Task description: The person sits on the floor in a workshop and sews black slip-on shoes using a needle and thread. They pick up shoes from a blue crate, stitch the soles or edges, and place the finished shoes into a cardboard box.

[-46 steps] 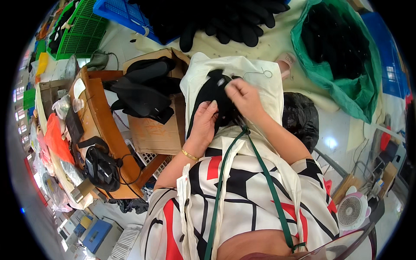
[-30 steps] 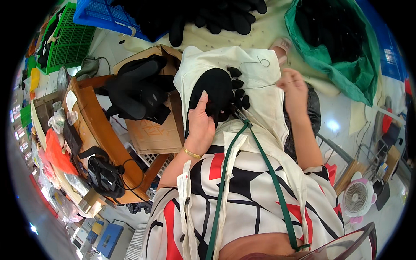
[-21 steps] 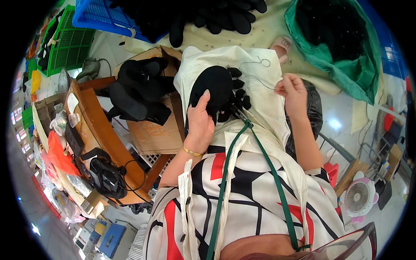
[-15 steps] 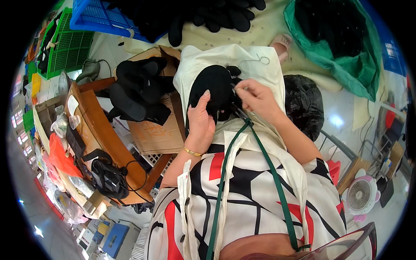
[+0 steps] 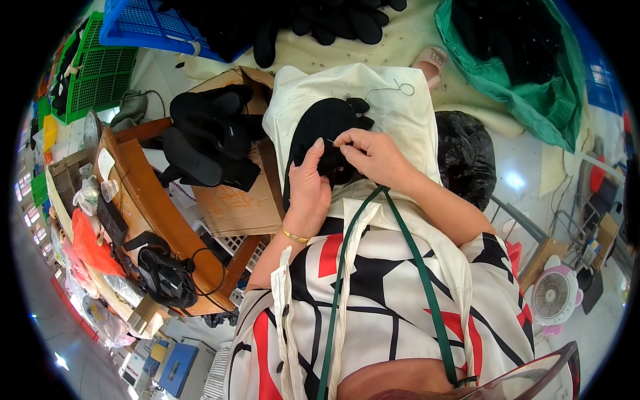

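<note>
My left hand [image 5: 309,185] grips a black cloth slipper [image 5: 319,120], its thumb lying along the near side and its other fingers mostly hidden beneath. The slipper rests over a white cloth [image 5: 410,127] on my lap. Above it, my right hand [image 5: 375,157] is closed in a pinch, close to the left thumb tip. A thin, needle-like sliver [image 5: 331,141] shows at the pinching fingertips. Any thread on it is too fine to see. Farther out on the white cloth lies a looped thin wire or cord [image 5: 403,88].
More black slippers [image 5: 207,143] are heaped on a cardboard box [image 5: 240,207] at left, beside a wooden table [image 5: 160,227]. A blue crate [image 5: 153,30] and a green sack [image 5: 533,110] of black pieces stand beyond. A black plastic bag [image 5: 467,160] sits at right, near a fan [image 5: 555,298].
My right hand has moved left, over the slipper and toward the left thumb. Dark scissor-like handles seen near the green strap are now covered by it. My left hand keeps its grip.
</note>
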Available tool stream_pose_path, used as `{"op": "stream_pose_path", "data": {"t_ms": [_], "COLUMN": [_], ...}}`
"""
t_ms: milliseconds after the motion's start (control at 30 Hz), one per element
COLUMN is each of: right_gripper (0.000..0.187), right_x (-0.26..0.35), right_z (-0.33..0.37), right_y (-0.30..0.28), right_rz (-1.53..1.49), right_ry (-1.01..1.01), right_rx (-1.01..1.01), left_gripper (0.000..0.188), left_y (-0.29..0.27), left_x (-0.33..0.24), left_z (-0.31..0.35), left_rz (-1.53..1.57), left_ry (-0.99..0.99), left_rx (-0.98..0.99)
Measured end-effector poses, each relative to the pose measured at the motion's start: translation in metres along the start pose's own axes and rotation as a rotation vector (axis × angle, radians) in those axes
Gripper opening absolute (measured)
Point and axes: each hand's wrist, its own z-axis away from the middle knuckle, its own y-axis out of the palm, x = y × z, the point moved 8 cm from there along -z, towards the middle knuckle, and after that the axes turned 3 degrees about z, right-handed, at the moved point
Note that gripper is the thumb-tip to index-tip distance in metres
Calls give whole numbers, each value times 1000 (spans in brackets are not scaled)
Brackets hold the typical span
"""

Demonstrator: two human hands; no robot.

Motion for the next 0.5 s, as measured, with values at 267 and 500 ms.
{"op": "stream_pose_path", "data": {"t_ms": [267,500], "right_gripper": [17,16], "right_x": [-2,0], "right_z": [-3,-7], "right_y": [-1,3], "right_rz": [-3,-84], "right_ry": [-8,116], "right_rx": [10,74], "left_gripper": [24,36], "left_y": [-4,-5], "left_x": [4,5], "left_z": [-4,7], "left_rz": [-9,-44], "left_ry": [-25,3], "left_rx": [15,-23]}}
